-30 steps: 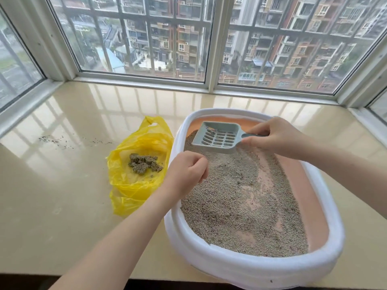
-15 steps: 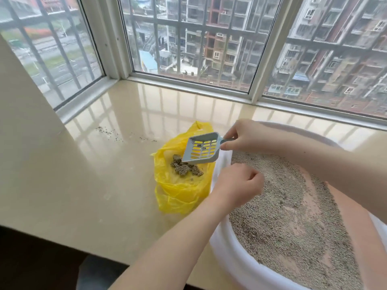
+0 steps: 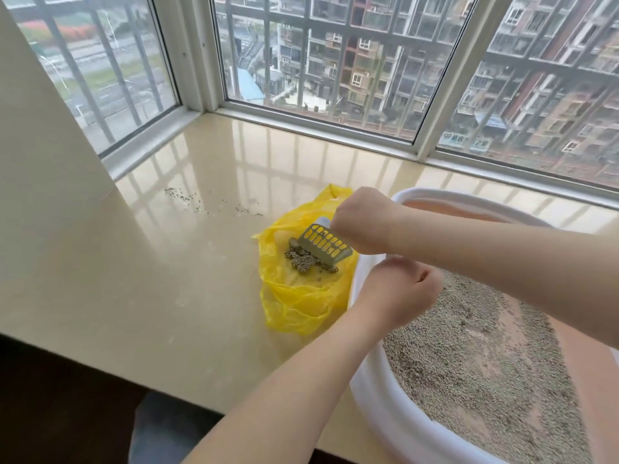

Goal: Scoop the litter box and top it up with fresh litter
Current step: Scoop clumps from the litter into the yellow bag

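A white litter box (image 3: 375,400) with a pink inside holds grey litter (image 3: 469,356) at the right. My right hand (image 3: 365,224) grips the handle of a grey slotted scoop (image 3: 323,247), tipped mouth-down over an open yellow plastic bag (image 3: 301,296). Grey clumps (image 3: 306,261) lie in the bag under the scoop. My left hand (image 3: 398,289) is curled on the box's left rim; whether the fingers hook round the rim is hidden.
Everything sits on a glossy beige window sill (image 3: 167,279) with barred windows behind. Spilled litter grains (image 3: 207,202) dot the sill left of the bag. A cream wall (image 3: 40,145) stands at the left. The sill's front edge drops to a dark floor.
The scoop went from above the litter at the box's far end to the yellow bag and turned mouth-down over the clumps. My left hand stayed at the rim. The view swung left.
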Tool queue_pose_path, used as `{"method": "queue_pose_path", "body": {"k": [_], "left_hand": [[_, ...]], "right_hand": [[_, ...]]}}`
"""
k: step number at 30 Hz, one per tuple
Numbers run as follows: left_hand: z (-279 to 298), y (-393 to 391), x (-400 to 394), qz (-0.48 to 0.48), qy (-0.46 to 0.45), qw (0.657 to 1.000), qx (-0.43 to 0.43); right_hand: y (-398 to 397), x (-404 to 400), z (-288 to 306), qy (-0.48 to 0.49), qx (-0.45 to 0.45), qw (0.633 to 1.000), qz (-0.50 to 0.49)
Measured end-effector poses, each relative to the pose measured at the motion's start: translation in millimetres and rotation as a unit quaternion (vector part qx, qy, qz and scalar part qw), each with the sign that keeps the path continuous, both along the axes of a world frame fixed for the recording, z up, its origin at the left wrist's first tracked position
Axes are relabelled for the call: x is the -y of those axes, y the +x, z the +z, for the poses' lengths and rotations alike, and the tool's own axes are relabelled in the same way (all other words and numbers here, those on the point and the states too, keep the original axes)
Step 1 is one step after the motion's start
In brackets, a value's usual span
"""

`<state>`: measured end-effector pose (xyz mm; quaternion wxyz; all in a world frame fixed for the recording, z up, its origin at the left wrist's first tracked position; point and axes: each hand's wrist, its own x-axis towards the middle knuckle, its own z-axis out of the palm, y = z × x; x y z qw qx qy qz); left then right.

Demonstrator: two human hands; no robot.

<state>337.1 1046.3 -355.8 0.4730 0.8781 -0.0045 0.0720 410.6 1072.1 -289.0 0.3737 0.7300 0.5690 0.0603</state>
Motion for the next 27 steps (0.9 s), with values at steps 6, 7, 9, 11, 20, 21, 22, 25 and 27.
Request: {"method": "queue_pose_path", "body": {"k": [6, 7, 9, 11, 20, 21, 22, 25, 27], "left_hand": [[4.7, -3.1, -0.5, -0.005, -0.019, 1.000, -0.010], [4.6, -3.1, -0.3, -0.007, -0.013, 1.000, -0.009], [4.8, -3.7, 0.1, -0.011, -0.010, 1.000, -0.010], [4.4, -3.3, 0.0, -0.012, -0.014, 1.000, -0.013], [4.7, -3.0, 1.0, -0.003, -0.004, 1.000, -0.018], [3.9, -1.3, 0.9, -0.001, 0.001, 1.000, -0.017], [3.2, -0.3, 0.9, 0.001, 0.006, 1.000, -0.016], [4.6, -0.5, 1.5, -0.002, 0.003, 1.000, -0.018], [5.6, -0.9, 1.2, -0.008, -0.011, 1.000, -0.016]], "right_hand": [[0.9, 4.7, -3.2, -0.006, 0.036, 0.999, -0.005], [1.3, 5.5, -3.4, 0.002, 0.039, 0.999, -0.004], [2.3, 7.2, -5.0, 0.017, 0.039, 0.999, 0.007], [2.4, 7.9, -5.5, 0.022, 0.035, 0.999, 0.015], [4.0, 15.9, -2.5, 0.063, 0.033, 0.997, -0.017], [5.6, 19.0, -0.9, 0.097, 0.015, 0.994, -0.037], [7.6, 23.7, 1.7, 0.147, -0.012, 0.987, -0.060], [14.7, 50.4, 11.9, 0.312, -0.148, 0.927, -0.147], [17.6, 76.8, 20.0, 0.410, -0.254, 0.848, -0.218]]}}
